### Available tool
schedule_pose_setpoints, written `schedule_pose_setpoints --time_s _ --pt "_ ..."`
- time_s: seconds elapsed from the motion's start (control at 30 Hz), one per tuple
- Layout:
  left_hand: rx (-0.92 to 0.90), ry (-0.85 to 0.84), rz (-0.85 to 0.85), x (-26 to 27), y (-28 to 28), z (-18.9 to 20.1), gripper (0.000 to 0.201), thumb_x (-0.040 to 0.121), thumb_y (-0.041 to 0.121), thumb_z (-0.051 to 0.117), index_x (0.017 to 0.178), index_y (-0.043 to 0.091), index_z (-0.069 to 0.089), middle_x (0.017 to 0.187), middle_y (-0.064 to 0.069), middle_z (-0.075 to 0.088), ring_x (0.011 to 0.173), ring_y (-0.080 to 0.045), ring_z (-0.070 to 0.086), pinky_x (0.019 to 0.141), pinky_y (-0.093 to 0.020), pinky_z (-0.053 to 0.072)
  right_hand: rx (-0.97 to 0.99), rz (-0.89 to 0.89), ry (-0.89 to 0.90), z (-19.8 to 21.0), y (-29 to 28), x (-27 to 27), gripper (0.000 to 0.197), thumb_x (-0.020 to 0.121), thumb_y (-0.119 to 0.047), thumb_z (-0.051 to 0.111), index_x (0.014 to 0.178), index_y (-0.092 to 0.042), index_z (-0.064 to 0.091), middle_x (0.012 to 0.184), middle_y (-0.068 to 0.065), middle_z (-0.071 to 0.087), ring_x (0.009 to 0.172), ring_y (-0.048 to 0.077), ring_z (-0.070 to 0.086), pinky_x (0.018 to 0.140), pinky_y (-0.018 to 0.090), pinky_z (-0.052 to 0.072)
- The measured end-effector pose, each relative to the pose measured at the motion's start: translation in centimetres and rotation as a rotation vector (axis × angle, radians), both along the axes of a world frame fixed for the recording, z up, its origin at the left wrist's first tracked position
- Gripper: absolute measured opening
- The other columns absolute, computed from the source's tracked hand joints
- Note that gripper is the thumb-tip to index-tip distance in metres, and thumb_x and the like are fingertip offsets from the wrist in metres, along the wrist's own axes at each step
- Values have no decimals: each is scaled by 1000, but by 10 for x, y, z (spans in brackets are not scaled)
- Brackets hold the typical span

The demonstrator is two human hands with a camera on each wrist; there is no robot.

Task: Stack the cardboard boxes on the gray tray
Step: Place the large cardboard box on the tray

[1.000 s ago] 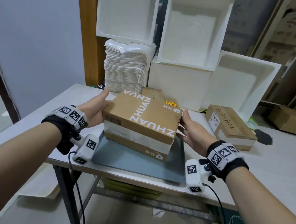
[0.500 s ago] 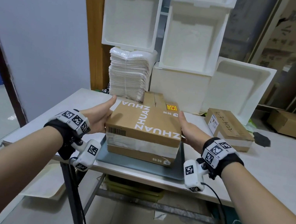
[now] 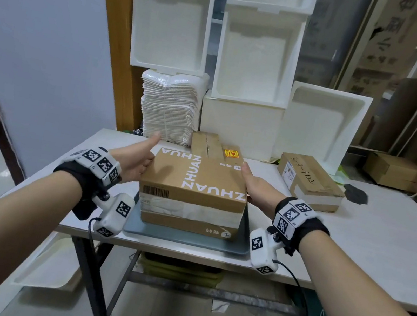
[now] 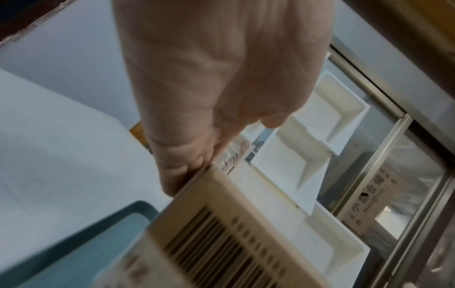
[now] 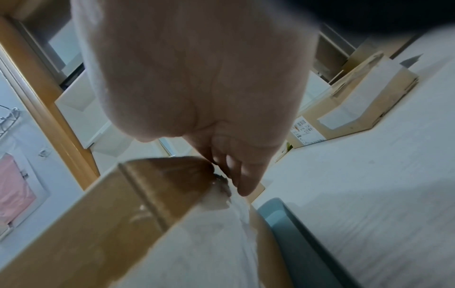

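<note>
A brown cardboard box (image 3: 194, 180) printed ZHUAN sits flat on the gray tray (image 3: 184, 237) near the table's front edge. My left hand (image 3: 137, 159) lies against its left side, thumb raised, fingers straight. My right hand (image 3: 257, 187) lies flat along its right side. The left wrist view has the left hand (image 4: 209, 78) touching the box (image 4: 221, 233) corner above the tray (image 4: 81, 243). In the right wrist view, straight fingers (image 5: 243, 181) point down beside the box (image 5: 123, 224) and tray (image 5: 295, 233). A second box (image 3: 210, 146) lies behind; a third box (image 3: 310, 182) lies to the right.
White foam crates (image 3: 253, 55) and a stack of white sheets (image 3: 170, 108) stand along the back of the white table (image 3: 351, 248). A dark scrap (image 3: 356, 194) lies at the right, past the third box (image 5: 357, 105).
The box was tilted and held above the tray; it has come down and now sits flat and square on it. Both hands stay at its sides.
</note>
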State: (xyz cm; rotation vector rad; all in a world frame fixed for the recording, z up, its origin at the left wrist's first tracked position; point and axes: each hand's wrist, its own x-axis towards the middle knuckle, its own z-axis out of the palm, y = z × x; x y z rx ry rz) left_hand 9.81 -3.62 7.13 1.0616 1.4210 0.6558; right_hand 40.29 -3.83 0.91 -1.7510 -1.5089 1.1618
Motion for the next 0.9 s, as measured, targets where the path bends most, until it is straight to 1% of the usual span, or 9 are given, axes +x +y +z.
schedule_pose_setpoints --time_s 0.07,0.13,0.17,0.23,0.4,0.57,0.67,0.73,0.9 --pt "68 5 0 3 9 10 97 88 73 31 150 -1 21 123 -9 53 110 -18 52 106 -35 37 23 -13 2 13 -9 0 142 45 -108 19 150 -16 44 147 10 54 132 26 53 117 46 34" --pt "111 7 -9 5 15 22 90 86 74 36 142 4 35 110 -8 50 103 -17 47 92 -28 41 53 -55 15 27 -20 4 119 71 -95 20 154 -12 33 158 13 40 143 28 42 120 47 30" --pt "120 -2 -24 7 19 28 79 83 77 38 125 11 49 95 -5 46 92 -17 44 81 -25 39 56 -82 15 30 -21 9 107 81 -87 20 156 -10 29 160 13 35 145 28 38 121 47 29" --pt "132 -12 -56 14 25 38 56 80 79 38 87 24 47 80 1 36 75 -13 38 69 -25 33 73 -124 35 31 -20 25 95 90 -78 21 157 -11 26 162 13 30 147 27 35 121 47 28" --pt "192 -67 -87 54 38 56 66 91 69 30 127 15 39 86 -2 43 80 -11 46 84 -27 39 133 -223 67 33 -20 70 122 66 -97 23 158 -18 22 166 6 23 146 20 31 115 39 35" --pt "177 -113 -158 126 38 58 57 84 76 35 83 20 43 74 0 29 69 -14 34 63 -23 30 149 -279 26 36 -22 119 136 52 -105 16 156 -19 31 160 11 37 145 31 38 120 52 28" --pt "176 -139 -219 181 33 52 47 89 71 33 91 26 45 65 2 20 55 -12 22 53 -23 21 191 -323 42 41 -32 145 112 73 -93 18 153 -18 38 153 5 48 140 27 45 120 47 30" --pt "157 -174 -259 214 30 49 48 88 73 34 73 27 33 64 2 17 53 -12 18 52 -25 15 187 -369 54 41 -34 160 89 90 -77 21 150 -15 43 149 3 50 140 26 46 120 44 30" --pt "115 -160 -316 286 33 36 56 83 76 38 69 23 28 60 3 18 51 -13 18 51 -23 19 113 -487 44 30 -27 201 100 71 -90 24 122 -13 63 122 5 56 129 25 54 116 46 37"
